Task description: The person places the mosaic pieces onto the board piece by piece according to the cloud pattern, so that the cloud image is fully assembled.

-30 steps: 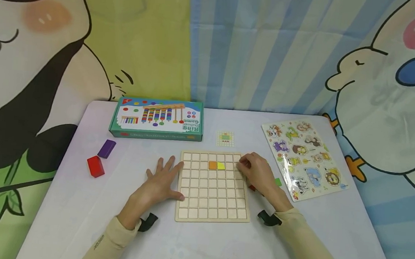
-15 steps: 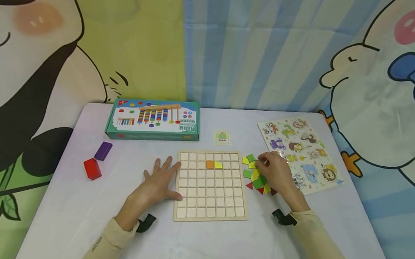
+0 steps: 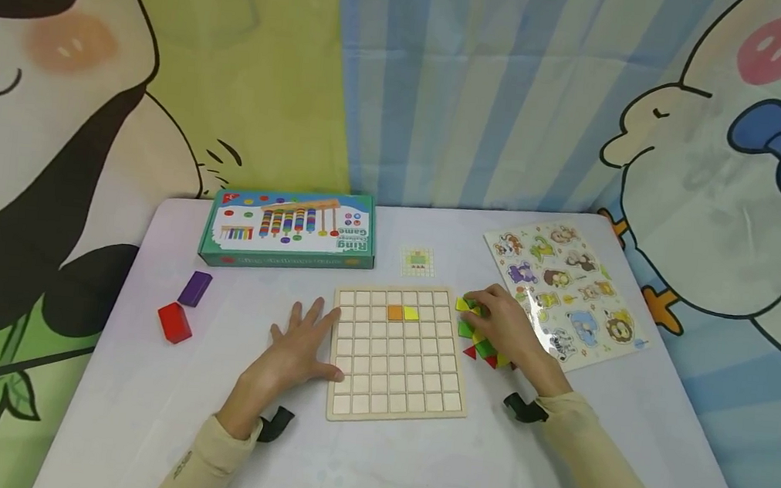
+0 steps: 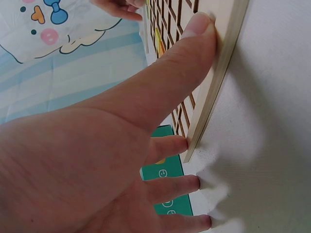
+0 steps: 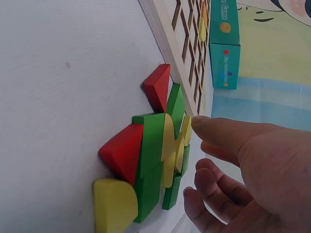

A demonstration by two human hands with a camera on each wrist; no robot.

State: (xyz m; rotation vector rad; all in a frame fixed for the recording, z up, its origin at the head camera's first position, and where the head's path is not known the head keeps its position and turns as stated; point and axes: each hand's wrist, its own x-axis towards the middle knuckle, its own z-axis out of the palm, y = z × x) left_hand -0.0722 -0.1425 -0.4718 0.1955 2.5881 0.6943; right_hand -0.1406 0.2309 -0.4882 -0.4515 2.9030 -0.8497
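Observation:
A wooden grid board point(image 3: 394, 384) lies in the middle of the table, with an orange square tile point(image 3: 394, 312) and a yellow square tile point(image 3: 411, 313) in adjoining cells of an upper row. My left hand point(image 3: 292, 350) has its fingers spread at the board's left edge; in the left wrist view the thumb point(image 4: 180, 56) rests on the rim. My right hand point(image 3: 510, 330) is over a heap of green, red and yellow pieces point(image 3: 485, 348) right of the board. In the right wrist view its thumb is near a yellow piece point(image 5: 187, 128), with fingers loosely bent and nothing visible between them.
Behind the board lies a small pattern card point(image 3: 418, 261). A green ring game box point(image 3: 287, 231) stands at the back left. Red point(image 3: 174, 323) and purple point(image 3: 194, 289) blocks are on the left. An animal picture sheet point(image 3: 572, 271) lies at the back right.
My right hand has gone from the board's upper right edge out to the right, then back a little left over the pieces. The left hand stays at the board.

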